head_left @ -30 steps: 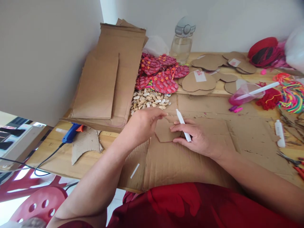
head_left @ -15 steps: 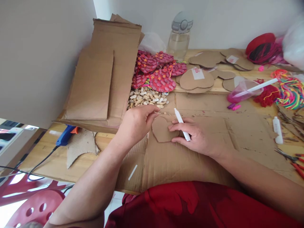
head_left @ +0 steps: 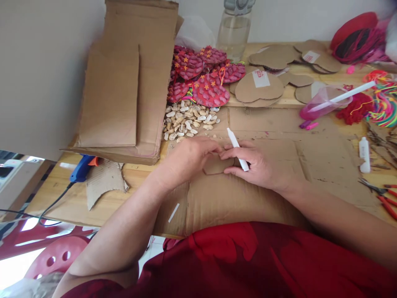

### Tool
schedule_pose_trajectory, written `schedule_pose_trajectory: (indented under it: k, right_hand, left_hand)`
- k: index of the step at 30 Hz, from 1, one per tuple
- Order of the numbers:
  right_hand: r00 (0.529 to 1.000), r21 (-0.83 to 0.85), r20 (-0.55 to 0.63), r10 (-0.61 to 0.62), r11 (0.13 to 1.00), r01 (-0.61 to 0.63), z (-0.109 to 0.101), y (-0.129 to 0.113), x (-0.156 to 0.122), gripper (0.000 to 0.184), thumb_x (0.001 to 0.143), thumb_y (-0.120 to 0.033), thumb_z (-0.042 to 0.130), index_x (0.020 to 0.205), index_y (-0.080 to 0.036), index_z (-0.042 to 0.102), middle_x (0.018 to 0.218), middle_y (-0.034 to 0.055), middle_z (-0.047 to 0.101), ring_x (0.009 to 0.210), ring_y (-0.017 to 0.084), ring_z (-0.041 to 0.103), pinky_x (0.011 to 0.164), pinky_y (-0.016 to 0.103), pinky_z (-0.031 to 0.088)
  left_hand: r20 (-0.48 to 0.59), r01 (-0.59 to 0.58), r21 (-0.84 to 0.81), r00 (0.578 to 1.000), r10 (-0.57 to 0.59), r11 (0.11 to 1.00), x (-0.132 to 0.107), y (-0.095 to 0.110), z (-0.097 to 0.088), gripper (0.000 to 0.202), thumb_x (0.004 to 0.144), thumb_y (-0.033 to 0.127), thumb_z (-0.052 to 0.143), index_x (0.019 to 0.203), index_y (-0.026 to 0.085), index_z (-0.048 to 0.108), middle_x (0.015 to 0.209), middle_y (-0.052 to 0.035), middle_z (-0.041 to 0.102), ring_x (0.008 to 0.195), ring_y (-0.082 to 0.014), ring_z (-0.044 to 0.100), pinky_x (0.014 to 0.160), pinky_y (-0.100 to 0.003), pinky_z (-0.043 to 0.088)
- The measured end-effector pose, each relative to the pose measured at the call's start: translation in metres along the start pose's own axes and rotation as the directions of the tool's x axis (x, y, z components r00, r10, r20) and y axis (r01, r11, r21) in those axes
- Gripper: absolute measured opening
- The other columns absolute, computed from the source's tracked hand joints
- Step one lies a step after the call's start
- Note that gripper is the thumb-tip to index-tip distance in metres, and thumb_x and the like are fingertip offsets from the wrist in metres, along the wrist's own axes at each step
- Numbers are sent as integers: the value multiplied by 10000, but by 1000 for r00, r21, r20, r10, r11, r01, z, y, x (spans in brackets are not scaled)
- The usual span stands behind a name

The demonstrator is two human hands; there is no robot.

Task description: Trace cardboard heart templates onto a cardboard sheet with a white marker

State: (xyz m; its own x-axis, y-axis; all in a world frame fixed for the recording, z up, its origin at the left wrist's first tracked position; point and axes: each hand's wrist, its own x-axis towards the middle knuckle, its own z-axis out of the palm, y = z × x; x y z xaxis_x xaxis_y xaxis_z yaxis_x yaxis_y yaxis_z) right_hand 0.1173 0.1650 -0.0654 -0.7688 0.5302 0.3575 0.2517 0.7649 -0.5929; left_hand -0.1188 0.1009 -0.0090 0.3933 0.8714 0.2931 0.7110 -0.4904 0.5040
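My right hand (head_left: 252, 163) is closed round a slim white glue tube (head_left: 238, 150), its narrow tip pointing up and away from me. Its fingertips also rest at the right edge of a cardboard heart (head_left: 214, 166), which lies flat on the cardboard sheet (head_left: 242, 198). Over the heart's upper part, my left hand (head_left: 195, 155) is pinched, its fingertips close to those of my right hand. Whatever sits in that pinch is hidden. Just beyond my left hand lies a pile of peanut shells (head_left: 189, 120).
Behind the shells are decorated red hearts (head_left: 212, 89) and a water bottle (head_left: 234, 33). Cardboard panels (head_left: 108, 99) lean at left, near a blue glue gun (head_left: 81, 168). Cut hearts (head_left: 259, 87), a pink cup (head_left: 322, 101), another white tube (head_left: 365, 155) and pliers (head_left: 384, 198) lie rightward.
My left hand has moved right from beside the shells to over the heart, covering its upper part. My right hand keeps its hold on the tube. The camera view has tilted down slightly.
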Motion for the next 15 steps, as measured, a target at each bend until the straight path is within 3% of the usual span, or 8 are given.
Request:
schedule_pose_trajectory:
  k: [15]
  right_hand:
    - [1000,7,23,12,1000,-12,-3,-3,1,292,869,-314,782,1143,-257,700,1099,77,729,1119,275,671,957,415,547]
  left_hand:
    - [172,-11,74,985,-2,997,2,-1,1,181,858,51,670,984,177,703,1022,-32,748,984,-202,687,908,-341,526]
